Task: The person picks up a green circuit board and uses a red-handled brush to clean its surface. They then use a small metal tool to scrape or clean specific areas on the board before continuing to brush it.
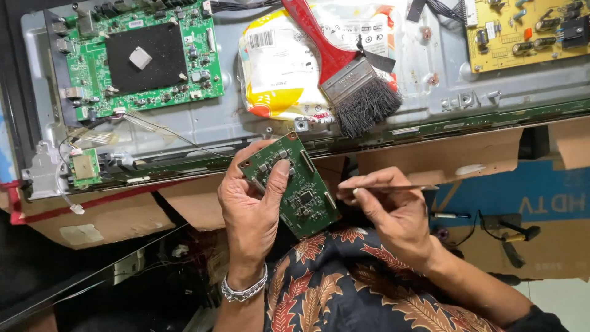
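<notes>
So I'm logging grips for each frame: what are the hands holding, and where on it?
Left hand grips the small green circuit board by its left edge, thumb on its face. Right hand pinches a thin metal tool at one end.

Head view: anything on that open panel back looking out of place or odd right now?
Yes: a crumpled yellow and white plastic bag lies on the metal chassis between the green mainboard and the yellow board, with a red-handled brush laid askew across it.

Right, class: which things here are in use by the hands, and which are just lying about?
In use: small green circuit board in left hand; thin metal tool in right hand.
Lying about: red brush, yellow-white packet, large green board, yellow board.
</notes>
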